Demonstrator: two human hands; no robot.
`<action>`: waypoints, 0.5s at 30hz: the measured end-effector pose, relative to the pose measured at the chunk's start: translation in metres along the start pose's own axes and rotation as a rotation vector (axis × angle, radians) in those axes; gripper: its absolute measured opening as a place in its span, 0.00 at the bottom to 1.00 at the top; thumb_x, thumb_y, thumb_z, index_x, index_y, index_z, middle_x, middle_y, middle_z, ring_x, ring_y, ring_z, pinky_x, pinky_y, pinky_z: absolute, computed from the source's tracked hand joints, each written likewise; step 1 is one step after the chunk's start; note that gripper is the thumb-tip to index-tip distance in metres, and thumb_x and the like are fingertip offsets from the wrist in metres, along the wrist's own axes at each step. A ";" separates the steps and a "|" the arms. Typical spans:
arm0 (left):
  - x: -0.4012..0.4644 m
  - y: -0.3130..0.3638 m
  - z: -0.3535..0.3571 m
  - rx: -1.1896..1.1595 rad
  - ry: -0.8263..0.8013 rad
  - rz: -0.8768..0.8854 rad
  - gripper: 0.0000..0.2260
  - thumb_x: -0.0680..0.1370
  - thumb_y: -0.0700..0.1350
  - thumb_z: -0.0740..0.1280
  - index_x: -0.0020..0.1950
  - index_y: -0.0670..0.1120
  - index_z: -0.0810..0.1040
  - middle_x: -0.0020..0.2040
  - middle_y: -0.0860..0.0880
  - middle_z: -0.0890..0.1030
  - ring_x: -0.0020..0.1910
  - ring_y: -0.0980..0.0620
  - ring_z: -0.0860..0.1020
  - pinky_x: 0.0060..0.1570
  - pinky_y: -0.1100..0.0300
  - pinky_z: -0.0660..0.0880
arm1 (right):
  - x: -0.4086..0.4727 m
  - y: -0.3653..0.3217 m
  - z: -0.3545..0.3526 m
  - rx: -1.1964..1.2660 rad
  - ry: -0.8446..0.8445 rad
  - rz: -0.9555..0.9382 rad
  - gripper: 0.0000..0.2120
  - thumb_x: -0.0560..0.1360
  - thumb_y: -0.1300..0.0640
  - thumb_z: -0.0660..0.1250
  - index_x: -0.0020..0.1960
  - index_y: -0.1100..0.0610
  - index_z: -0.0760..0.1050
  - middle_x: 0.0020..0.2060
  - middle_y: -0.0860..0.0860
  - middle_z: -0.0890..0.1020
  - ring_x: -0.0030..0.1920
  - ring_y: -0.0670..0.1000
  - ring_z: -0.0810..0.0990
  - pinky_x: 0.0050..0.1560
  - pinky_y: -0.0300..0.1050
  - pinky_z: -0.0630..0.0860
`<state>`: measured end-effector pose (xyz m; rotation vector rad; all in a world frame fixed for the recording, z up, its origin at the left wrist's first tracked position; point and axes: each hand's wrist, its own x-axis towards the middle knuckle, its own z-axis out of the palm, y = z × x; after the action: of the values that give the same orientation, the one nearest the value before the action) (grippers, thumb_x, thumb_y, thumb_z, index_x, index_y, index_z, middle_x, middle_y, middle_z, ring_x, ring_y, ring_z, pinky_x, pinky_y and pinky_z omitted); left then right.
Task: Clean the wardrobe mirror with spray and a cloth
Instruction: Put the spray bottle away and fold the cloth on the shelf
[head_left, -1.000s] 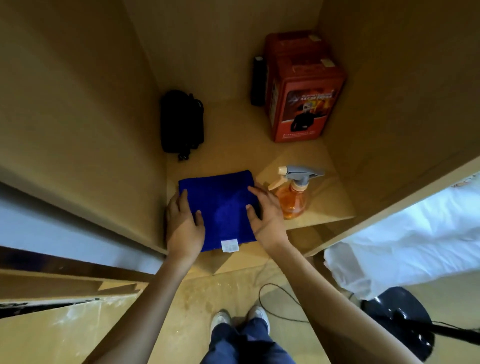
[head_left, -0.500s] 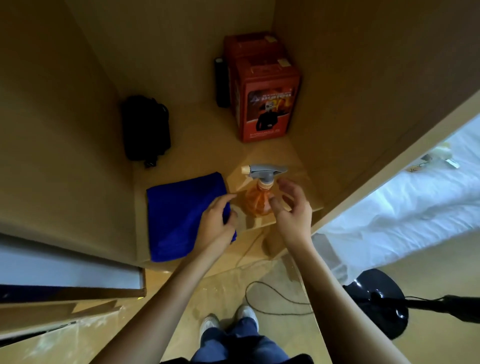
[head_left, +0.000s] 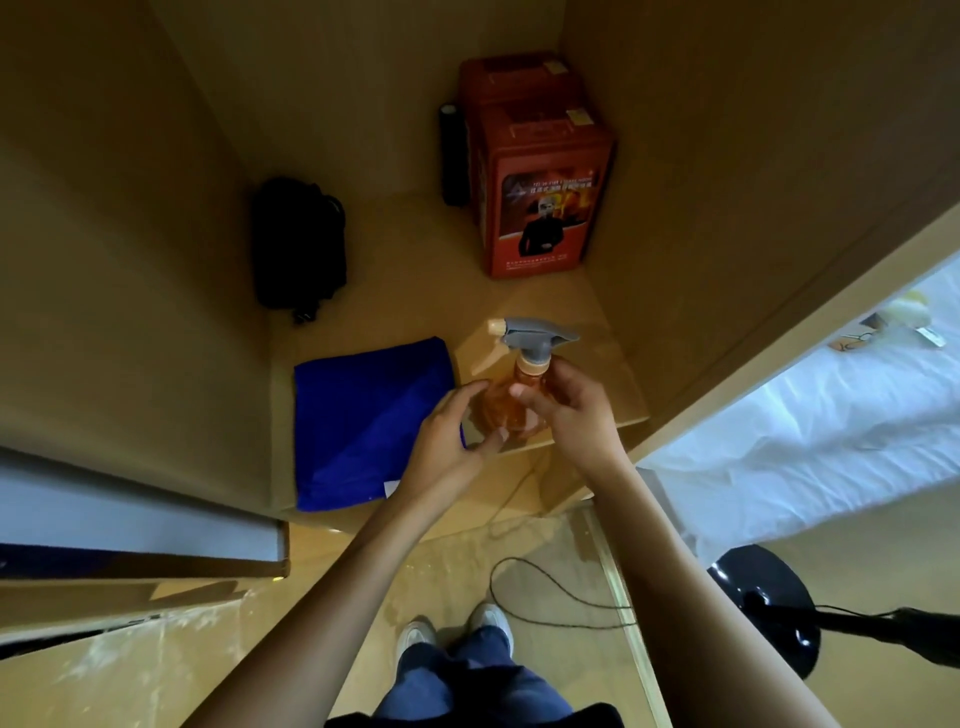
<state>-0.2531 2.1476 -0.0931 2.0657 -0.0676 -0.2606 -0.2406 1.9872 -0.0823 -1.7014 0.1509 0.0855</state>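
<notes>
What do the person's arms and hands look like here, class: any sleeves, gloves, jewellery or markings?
Both arms are bare from hand to the frame's lower edge: no sleeves show. The left hand and right hand wear no gloves, and no rings, watch, bracelet or markings can be seen. Lower down, the person wears blue trousers and white shoes.

Matt blue cloth (head_left: 371, 415), translucent orange plastic spray bottle (head_left: 511, 402), smooth wooden shelf (head_left: 410, 249).
</notes>
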 end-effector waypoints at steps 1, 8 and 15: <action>-0.002 0.001 0.000 -0.017 -0.005 0.002 0.26 0.74 0.45 0.72 0.70 0.49 0.69 0.65 0.53 0.72 0.61 0.60 0.69 0.50 0.84 0.63 | -0.003 -0.003 -0.001 0.021 -0.015 -0.003 0.08 0.74 0.60 0.72 0.53 0.54 0.79 0.45 0.48 0.85 0.47 0.45 0.83 0.47 0.37 0.78; -0.034 0.008 -0.004 -0.278 -0.058 -0.002 0.29 0.68 0.47 0.78 0.65 0.60 0.70 0.61 0.56 0.78 0.61 0.60 0.76 0.59 0.64 0.74 | -0.025 -0.022 0.001 0.096 -0.154 -0.053 0.12 0.74 0.61 0.72 0.57 0.59 0.80 0.50 0.53 0.85 0.53 0.51 0.83 0.57 0.50 0.80; -0.087 -0.001 -0.013 -0.303 -0.030 -0.038 0.26 0.65 0.46 0.80 0.58 0.60 0.72 0.54 0.54 0.82 0.53 0.61 0.80 0.53 0.62 0.78 | -0.063 -0.021 0.023 0.089 -0.230 -0.083 0.16 0.71 0.54 0.75 0.56 0.58 0.80 0.49 0.54 0.85 0.52 0.55 0.83 0.55 0.56 0.80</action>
<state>-0.3347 2.1733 -0.0743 1.7635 -0.0064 -0.3056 -0.2992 2.0159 -0.0557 -1.5938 -0.0868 0.2086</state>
